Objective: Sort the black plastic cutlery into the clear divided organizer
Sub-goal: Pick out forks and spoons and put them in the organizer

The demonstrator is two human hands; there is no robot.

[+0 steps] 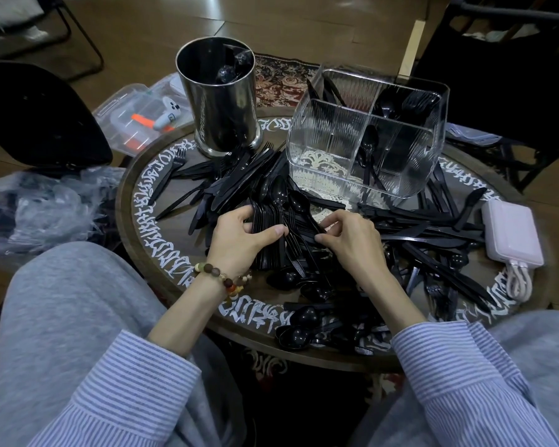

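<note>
Black plastic cutlery (239,185) lies in a heap across the round table (136,201): forks, knives and spoons mixed. My left hand (239,240) grips a thick bundle of black forks (268,227) at the table's middle. My right hand (349,237) pinches the handle of a black spoon (299,204) that lies across the bundle. The clear divided organizer (323,137) stands at the back right, with a few spoons (370,146) in its right compartments, knives at its back left, and its near left compartment empty.
A steel cylinder (220,101) stands at the back left of the table. A pink power bank (510,233) with a cable lies at the right edge. Left of the table are a clear plastic box (136,114), crumpled plastic wrap (46,208) and a black chair (36,114).
</note>
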